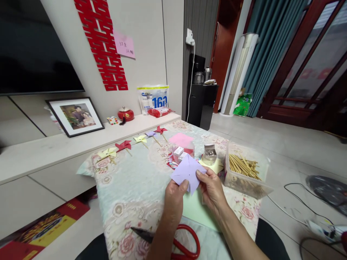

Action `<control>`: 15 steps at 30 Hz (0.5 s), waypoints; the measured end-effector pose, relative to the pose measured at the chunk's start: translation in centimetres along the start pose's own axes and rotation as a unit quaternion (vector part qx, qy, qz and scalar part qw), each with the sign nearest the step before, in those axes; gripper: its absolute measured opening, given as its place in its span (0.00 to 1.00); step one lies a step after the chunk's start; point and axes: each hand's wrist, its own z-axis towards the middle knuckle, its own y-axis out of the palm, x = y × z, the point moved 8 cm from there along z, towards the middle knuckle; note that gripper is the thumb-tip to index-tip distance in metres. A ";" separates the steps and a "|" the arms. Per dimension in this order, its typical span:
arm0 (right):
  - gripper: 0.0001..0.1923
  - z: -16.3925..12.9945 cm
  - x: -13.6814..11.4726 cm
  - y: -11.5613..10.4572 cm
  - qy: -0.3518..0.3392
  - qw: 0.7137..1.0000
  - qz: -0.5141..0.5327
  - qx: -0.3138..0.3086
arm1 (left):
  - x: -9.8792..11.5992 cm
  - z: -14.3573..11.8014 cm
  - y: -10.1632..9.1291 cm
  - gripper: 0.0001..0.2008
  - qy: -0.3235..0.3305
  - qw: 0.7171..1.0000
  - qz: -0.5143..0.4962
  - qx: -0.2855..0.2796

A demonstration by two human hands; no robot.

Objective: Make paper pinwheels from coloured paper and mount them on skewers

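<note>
Both my hands hold a folded lilac paper pinwheel shape (187, 171) above the floral-covered table (130, 187). My left hand (175, 196) pinches its lower edge with the thumb on top. My right hand (213, 187) grips its right side. A pale green paper sheet (196, 211) lies under my hands. Red-handled scissors (187, 243) rest near the table's front edge, partly hidden by my left forearm.
Finished paper pinwheels on sticks (124, 146) lie in a row along the table's far edge. A clear tub of wooden sticks (245, 169), a small jar of pins (209, 154) and a pink paper stack (181, 140) stand behind my hands. Cables cross the floor at right.
</note>
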 end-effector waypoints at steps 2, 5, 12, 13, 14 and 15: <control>0.21 -0.3 0.3 0.2 0.001 1.000 -0.002 -0.001 | -0.3 0.0 -0.1 0.21 0.003 1.000 0.014 0.011; 0.22 -0.6 0.8 0.5 0.008 1.000 -0.011 -0.008 | -0.4 0.1 -0.7 0.19 0.009 0.999 0.033 0.038; 0.17 -2.2 -1.0 -0.4 -0.051 0.982 -0.179 -0.019 | 1.0 0.5 -2.9 0.15 0.025 0.993 0.013 0.114; 0.13 -3.1 -1.4 -0.3 -0.059 0.974 -0.216 -0.033 | 1.4 0.5 -3.3 0.15 0.030 0.991 0.006 0.130; 0.10 -4.3 -1.4 0.0 -0.054 0.965 -0.251 -0.059 | 1.8 0.6 -3.7 0.15 0.035 0.989 0.000 0.144; 0.07 -5.8 -0.9 0.9 -0.046 0.933 -0.333 -0.124 | 2.3 0.5 -4.0 0.15 0.037 0.988 -0.007 0.153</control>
